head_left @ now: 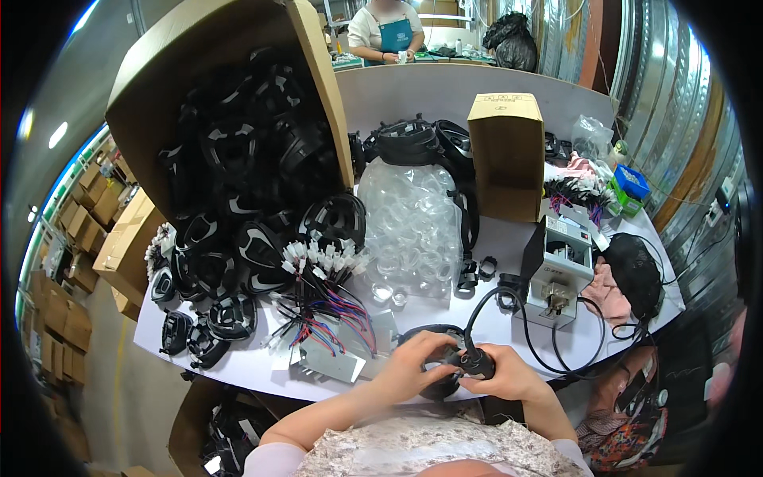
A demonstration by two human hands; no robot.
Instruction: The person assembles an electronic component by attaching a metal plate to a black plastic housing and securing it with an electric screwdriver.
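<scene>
Near the table's front edge, my left hand [415,367] has its fingers closed round the rim of a black molded plastic housing [437,388]. My right hand [509,372] is curled against a black cylindrical tool with a cable [478,364], which looks like an electric screwdriver. Its lower end meets the housing between my hands; the exact contact is hidden by my fingers. From its top a thick black cable [469,322] arches up and to the right, toward a grey bench machine [556,274]. Left of my hands, wire bundles with white connectors [326,262] lie on a metal plate [330,362].
A large tipped cardboard box [326,87] spills black housings [213,270] across the left side. A clear plastic bag of transparent parts [409,222] lies mid-table, beside a smaller upright carton [509,159]. A black bag [633,274] sits far right. Across the partition stands another person [387,32].
</scene>
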